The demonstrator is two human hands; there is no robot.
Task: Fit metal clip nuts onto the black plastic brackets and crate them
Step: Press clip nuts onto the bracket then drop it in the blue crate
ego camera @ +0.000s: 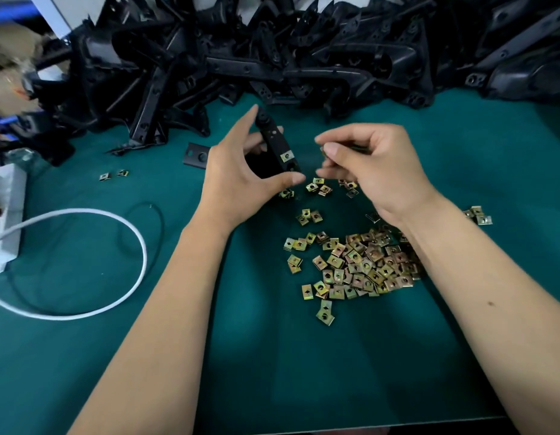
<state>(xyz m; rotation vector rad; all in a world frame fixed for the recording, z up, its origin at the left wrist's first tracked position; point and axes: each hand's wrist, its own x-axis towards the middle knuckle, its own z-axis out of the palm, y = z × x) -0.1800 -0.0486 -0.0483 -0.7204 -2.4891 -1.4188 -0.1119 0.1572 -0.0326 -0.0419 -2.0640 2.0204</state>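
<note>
My left hand point(238, 180) grips a black plastic bracket point(274, 139) between thumb and fingers, holding it upright above the green table. One brass-coloured clip nut point(287, 156) sits fitted on the bracket's lower part. My right hand point(369, 171) hovers just right of the bracket with its fingers curled; it is blurred, and a small nut seems pinched at its fingertips point(324, 152). A loose pile of clip nuts point(360, 265) lies on the mat below my right wrist.
A large heap of black brackets point(272, 51) fills the back of the table. A flat black plate point(197, 156) lies left of my left hand. Two stray nuts point(114, 175) lie at left, near a white cable point(115, 277) and a white box point(5, 211).
</note>
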